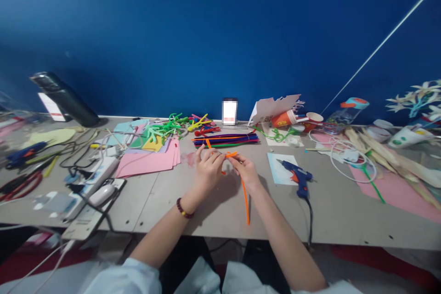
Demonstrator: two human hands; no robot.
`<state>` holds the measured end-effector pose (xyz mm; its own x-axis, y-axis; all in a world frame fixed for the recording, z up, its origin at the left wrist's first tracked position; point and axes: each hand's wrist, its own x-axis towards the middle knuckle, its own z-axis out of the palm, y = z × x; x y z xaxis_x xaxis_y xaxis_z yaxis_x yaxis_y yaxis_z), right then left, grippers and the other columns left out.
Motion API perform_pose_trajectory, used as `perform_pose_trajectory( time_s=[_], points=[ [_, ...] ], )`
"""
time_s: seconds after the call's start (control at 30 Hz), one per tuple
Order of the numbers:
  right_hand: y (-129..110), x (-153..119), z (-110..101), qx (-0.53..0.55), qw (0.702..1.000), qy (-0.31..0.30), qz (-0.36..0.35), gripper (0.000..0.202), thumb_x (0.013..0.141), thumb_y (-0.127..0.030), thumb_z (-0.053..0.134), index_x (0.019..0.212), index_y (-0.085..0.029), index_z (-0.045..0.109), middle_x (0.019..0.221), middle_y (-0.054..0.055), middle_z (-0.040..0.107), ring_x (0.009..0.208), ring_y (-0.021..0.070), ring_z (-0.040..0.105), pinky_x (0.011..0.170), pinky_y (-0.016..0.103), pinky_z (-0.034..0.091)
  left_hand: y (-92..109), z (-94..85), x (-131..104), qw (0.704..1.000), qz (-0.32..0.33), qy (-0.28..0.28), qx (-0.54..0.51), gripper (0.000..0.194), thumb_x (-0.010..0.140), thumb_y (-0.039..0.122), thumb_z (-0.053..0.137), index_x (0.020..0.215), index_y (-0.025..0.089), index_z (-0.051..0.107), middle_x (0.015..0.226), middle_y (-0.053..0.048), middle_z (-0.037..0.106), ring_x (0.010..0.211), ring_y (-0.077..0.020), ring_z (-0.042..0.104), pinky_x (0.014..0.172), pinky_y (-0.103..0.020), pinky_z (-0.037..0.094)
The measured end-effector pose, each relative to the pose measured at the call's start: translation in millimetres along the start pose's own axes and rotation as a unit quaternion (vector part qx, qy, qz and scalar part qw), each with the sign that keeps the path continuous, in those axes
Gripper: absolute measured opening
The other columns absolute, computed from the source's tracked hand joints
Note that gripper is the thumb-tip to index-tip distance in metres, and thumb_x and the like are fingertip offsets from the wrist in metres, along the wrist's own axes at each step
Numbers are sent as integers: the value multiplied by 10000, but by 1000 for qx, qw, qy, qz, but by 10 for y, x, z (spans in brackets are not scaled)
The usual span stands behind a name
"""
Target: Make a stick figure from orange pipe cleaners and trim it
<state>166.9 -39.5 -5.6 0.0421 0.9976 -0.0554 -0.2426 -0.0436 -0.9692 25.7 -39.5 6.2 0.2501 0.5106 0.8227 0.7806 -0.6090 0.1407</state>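
Note:
Both my hands meet over the middle of the table, their fingers closed on orange pipe cleaner [245, 200]. My left hand [208, 167] pinches it from the left, and a short orange end sticks up beyond the fingers. From the right, my right hand [246, 170] holds it near a small orange twist between the fingertips. One long orange length hangs down toward the table's front edge. Just behind the hands lies a bundle of pipe cleaners [227, 139] in purple, blue, red and green.
Pink paper [146, 163], green twisted pieces [168, 126] and a power strip [91, 186] lie left. A phone [229, 111] stands against the blue wall. On the right are a blue glue gun [300, 177], paper cups [284, 118] and a white cable [336, 165].

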Motion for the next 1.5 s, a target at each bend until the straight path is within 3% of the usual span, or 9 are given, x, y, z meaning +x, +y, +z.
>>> perform_pose_trajectory(
  time_s=[0.13, 0.23, 0.4, 0.6, 0.87, 1.0, 1.17, 1.33, 1.5],
  points=[
    [-34, -4, 0, -34, 999, -3, -36, 281, 631, -417, 710, 779, -179, 683, 628, -16, 566, 462, 63, 372, 421, 225, 259, -11, 1, 40, 987, -97, -53, -116, 208, 875, 201, 466, 777, 207, 650, 731, -11, 681, 814, -169, 598, 978, -446, 292],
    [-49, -9, -14, -51, 997, -1, -65, 248, 655, -398, 691, 781, -185, 699, 692, 8, 601, 530, 85, 446, 457, 221, 318, -28, -11, 83, 941, -197, -116, -248, 207, 845, 299, 522, 714, 200, 647, 651, -9, 650, 735, -169, 582, 860, -390, 372],
    [-56, -5, -34, -39, 997, -4, -70, 231, 653, -396, 690, 760, -192, 704, 750, 23, 643, 646, 129, 540, 543, 236, 410, -76, -36, 120, 740, -384, -240, -498, 302, 756, 460, 601, 718, 164, 652, 596, -11, 585, 546, -120, 503, 545, -250, 368],
    [-113, -25, -25, -3, 998, -53, -27, 233, 643, -409, 701, 721, -190, 696, 689, 16, 657, 665, 147, 565, 604, 256, 446, -103, -41, 115, 566, -425, -277, -650, 300, 657, 436, 714, 670, 142, 658, 567, -15, 548, 595, -125, 530, 630, -257, 411],
    [-142, -94, -2, 88, 991, -98, 2, 252, 668, -406, 696, 639, -185, 579, 587, -15, 597, 519, 129, 555, 570, 289, 463, -93, 23, 65, 518, -424, -302, -679, 263, 678, 401, 690, 644, 145, 645, 577, -30, 550, 652, -155, 566, 714, -292, 452],
    [-129, -65, 0, 88, 994, -70, -12, 278, 647, -426, 703, 615, -192, 555, 586, -21, 581, 501, 121, 544, 557, 278, 450, -72, 38, 77, 553, -441, -290, -644, 291, 743, 430, 614, 747, 143, 666, 682, -49, 621, 663, -154, 578, 702, -290, 457],
    [-98, -39, -23, -15, 997, 36, -67, 260, 659, -437, 674, 645, -197, 577, 643, -3, 592, 601, 127, 523, 626, 266, 439, -31, -35, 142, 774, -383, -152, -480, 315, 824, 446, 503, 810, 173, 659, 718, -42, 630, 695, -159, 567, 659, -289, 444],
    [-132, -108, -17, -183, 957, 119, -191, 227, 725, -410, 605, 623, -210, 580, 639, 2, 551, 626, 145, 480, 628, 275, 412, 22, -105, 108, 954, -171, -47, -244, 210, 857, 342, 480, 890, 200, 631, 836, -58, 664, 790, -187, 576, 715, -333, 421],
    [-124, -121, -11, -207, 941, 147, -222, 194, 725, -368, 598, 611, -211, 591, 636, 0, 559, 613, 145, 485, 631, 279, 406, 128, -26, 21, 997, 36, -40, -46, 108, 807, 217, 551, 887, 211, 624, 842, -48, 679, 824, -197, 576, 775, -353, 378]
  ],
)
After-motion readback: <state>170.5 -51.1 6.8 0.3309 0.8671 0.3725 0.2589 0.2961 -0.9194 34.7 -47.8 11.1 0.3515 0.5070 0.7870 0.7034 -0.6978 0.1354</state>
